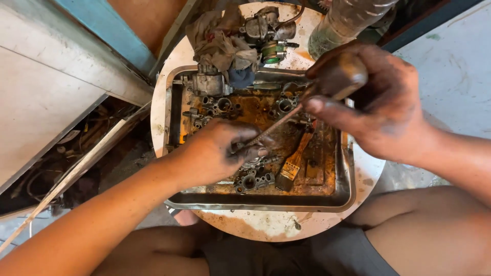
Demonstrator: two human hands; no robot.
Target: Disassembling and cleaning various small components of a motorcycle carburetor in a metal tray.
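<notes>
A screwdriver (302, 110) is gripped in the right hand (378, 102), whose fingers are closed round the worn handle; its shaft is angled down to the left. The tip is met by the left hand (220, 151), which is curled over a small metal carburettor part (253, 163) in the middle of a rusty, oil-stained metal tray (174, 110). A paintbrush (294, 161) is laid just right of that part. A dirty rag (220, 41) and a carburettor body (266, 28) are seen at the far side, on a round table (266, 225).
</notes>
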